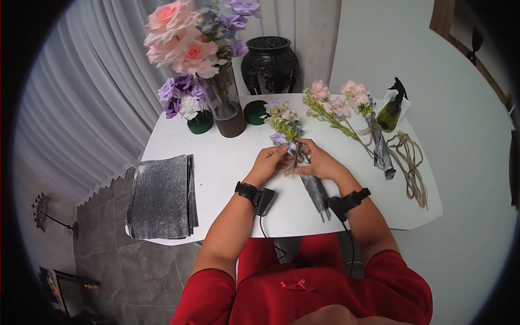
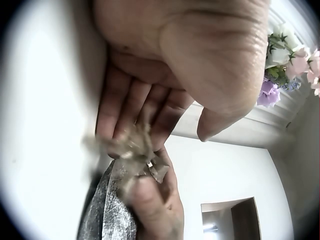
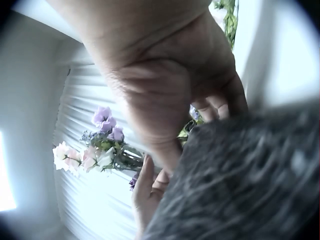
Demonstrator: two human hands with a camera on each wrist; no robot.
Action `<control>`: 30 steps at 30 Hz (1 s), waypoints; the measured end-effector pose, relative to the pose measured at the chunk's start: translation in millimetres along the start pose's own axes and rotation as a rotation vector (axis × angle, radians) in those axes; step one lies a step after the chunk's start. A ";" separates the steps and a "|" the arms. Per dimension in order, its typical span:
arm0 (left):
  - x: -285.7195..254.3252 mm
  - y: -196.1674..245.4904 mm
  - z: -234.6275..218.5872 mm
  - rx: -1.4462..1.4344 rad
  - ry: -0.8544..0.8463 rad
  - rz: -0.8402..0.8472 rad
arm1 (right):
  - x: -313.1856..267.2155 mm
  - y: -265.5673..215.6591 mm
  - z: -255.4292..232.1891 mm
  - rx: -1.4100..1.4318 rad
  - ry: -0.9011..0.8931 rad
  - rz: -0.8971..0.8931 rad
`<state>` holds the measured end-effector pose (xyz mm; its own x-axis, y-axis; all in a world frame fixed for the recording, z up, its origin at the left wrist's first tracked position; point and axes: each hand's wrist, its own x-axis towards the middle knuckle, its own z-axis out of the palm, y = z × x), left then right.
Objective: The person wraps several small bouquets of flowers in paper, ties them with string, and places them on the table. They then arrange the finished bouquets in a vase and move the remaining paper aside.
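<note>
Right hand (image 1: 323,163) grasps the grey-wrapped pastel flower bouquet (image 1: 314,190) by its beige ribbon bow (image 1: 297,155); left hand (image 1: 266,164), fingers relaxed, touches the bow

The top edge of the head view cuts off the top purple flower (image 1: 244,7). In the left wrist view, the ribbon bow (image 2: 135,145) is blurry. In the right wrist view, the blurry gray wrap (image 3: 245,180) hides the thumb tip of the right grip (image 3: 167,90).

Gripping the grey-wrapped bouquet (image 1: 314,189) with the right hand (image 1: 322,162) now, touching its ribbon (image 1: 297,154) with the left hand (image 1: 268,162)! Out from there: flower-filled vase (image 1: 222,97) at ten o'clock, spray bottle (image 1: 388,117) at two, loose strands (image 1: 415,183) at three.
</note>
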<state>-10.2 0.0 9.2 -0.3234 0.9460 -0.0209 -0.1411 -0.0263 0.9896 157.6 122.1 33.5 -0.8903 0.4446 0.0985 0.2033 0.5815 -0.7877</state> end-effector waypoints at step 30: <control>3.4 7.6 -1.4 -0.160 0.005 0.016 | -3.4 77.8 -92.9 -0.836 0.476 0.253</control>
<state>-13.7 2.6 16.4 -0.3317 0.9434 -0.0068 -0.2833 -0.0928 0.9545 214.3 229.1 28.4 -0.5619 0.7423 0.3650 0.7492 0.6438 -0.1556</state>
